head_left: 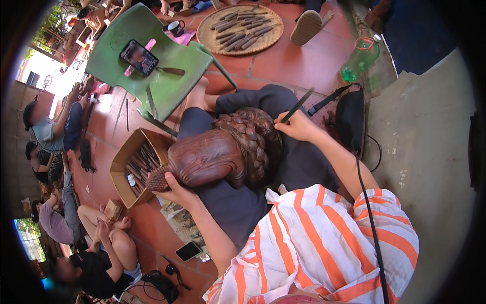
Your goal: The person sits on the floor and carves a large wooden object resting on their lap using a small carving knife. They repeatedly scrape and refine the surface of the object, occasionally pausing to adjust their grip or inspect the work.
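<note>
Across my lap lies a dark brown carved wooden statue. Its knobbly rounded head points left and its carved petal-like base lies to the right. My left hand is closed around the head, with the thumb on its near side. Against the far right of the base, my right hand pinches a thin, dark, flat tool that slants up and away. Its lower end is hidden by my fingers, so I cannot tell whether it touches the wood.
Left of the statue stands a cardboard box of wooden-handled tools. A green chair carries a phone. Beyond are a woven tray of tools and a green bottle. A black cable crosses my right sleeve. People sit at left.
</note>
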A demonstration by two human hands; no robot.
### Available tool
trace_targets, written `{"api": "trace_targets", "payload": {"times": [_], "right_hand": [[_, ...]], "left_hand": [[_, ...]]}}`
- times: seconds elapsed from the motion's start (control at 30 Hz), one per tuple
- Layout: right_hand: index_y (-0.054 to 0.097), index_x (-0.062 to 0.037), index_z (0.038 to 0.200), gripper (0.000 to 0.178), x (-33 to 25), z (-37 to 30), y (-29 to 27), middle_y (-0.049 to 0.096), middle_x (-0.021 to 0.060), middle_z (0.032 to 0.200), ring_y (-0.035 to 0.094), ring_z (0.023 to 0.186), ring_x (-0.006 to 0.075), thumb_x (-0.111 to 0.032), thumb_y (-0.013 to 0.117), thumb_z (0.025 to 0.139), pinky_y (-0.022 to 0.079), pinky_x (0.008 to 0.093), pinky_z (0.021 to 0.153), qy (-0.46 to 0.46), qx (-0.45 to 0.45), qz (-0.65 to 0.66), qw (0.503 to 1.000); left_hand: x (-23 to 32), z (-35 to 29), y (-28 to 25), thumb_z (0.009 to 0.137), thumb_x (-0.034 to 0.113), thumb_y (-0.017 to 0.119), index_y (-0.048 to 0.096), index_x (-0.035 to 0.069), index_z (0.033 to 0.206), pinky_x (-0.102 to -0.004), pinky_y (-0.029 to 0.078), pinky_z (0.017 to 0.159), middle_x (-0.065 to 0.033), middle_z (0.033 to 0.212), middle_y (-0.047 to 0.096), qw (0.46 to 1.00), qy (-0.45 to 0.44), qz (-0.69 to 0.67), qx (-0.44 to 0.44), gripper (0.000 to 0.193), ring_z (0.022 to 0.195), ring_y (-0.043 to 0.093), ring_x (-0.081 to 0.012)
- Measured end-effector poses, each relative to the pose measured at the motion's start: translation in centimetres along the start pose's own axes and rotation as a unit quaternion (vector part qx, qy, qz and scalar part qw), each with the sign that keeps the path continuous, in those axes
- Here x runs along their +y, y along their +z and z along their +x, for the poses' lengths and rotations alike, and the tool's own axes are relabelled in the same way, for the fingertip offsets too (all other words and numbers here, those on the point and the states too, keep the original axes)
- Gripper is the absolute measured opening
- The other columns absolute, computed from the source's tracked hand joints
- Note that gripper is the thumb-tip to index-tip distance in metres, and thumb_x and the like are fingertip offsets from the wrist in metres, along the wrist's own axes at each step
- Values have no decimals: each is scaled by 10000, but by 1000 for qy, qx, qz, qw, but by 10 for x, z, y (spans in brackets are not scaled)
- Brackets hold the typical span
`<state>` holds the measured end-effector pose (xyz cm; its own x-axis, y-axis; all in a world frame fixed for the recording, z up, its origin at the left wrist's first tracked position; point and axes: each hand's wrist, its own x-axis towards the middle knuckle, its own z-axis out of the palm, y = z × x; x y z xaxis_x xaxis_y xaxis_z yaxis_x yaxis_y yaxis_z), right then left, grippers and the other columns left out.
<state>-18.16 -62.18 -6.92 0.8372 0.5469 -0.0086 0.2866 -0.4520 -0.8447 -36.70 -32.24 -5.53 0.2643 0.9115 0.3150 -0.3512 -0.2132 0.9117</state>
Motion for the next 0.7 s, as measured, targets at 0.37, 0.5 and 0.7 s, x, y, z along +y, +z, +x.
{"api": "trace_targets", "payload": {"times": [0.37, 0.5, 0.7], "right_hand": [[665, 47, 891, 121, -22, -32, -23, 690, 124, 960, 646, 890, 176, -55, 638, 833, 482, 272, 800, -10, 94, 83, 992], [660, -13, 830, 186, -21, -19, 3, 635, 150, 934, 620, 865, 293, -196, 672, 794, 492, 351, 766, 52, 1, -23, 998], [684, -40, 821, 191, -27, -15, 15, 604, 157, 1010, 596, 900, 347, -226, 672, 775, 478, 389, 793, -15, -21, -146, 989]], "left_hand": [[4, -2, 2, 851, 207, 667, 314, -10, 1330, -379, 408, 990, -123, 1245, 456, 1000, -12, 0, -8, 633, 1113, 487, -225], [5, -1, 3, 850, 214, 669, 310, -4, 1333, -383, 413, 989, -126, 1261, 450, 1000, -12, -1, -8, 640, 1119, 486, -226], [5, -1, 1, 847, 221, 674, 309, -6, 1334, -389, 412, 992, -128, 1270, 445, 1000, -5, 0, -13, 649, 1125, 485, -230]]}}
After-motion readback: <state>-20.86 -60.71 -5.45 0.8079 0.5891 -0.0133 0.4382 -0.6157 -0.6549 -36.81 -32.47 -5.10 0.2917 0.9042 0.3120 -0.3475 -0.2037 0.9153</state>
